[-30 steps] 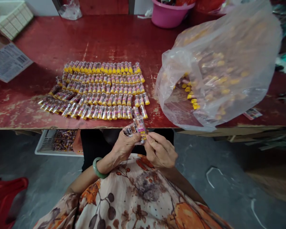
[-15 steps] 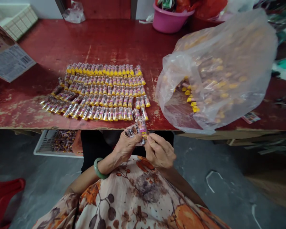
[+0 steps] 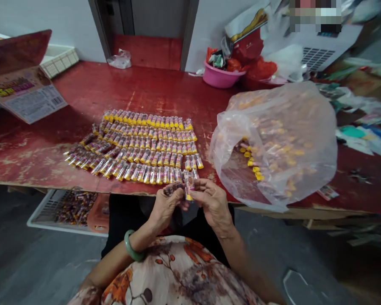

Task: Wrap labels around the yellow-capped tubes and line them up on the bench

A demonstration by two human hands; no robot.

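Observation:
My left hand [image 3: 165,208], with a green bangle on the wrist, is closed around a small stack of dark printed pieces [image 3: 173,188]. Beside it, the thumb and fingers of my right hand [image 3: 213,204] pinch a small printed packet [image 3: 189,185] with a yellow lower end. Both hands are close together at the table's front edge, and the fingers partly cover what they hold. Just beyond them lie rows of small clear-wrapped tubes [image 3: 146,156] with yellow ends, side by side on the red table [image 3: 91,95].
To the right, a big translucent plastic bag [image 3: 304,123] holds many more yellow-ended tubes. A pink basin [image 3: 220,78] stands at the back. On the left is an open printed carton [image 3: 34,101]. Below the table edge, a white crate [image 3: 39,220] contains small wrapped pieces.
The view has tilted up, showing more of the back wall. The packet now stands more upright in my right fingers, slightly away from the stack in my left hand.

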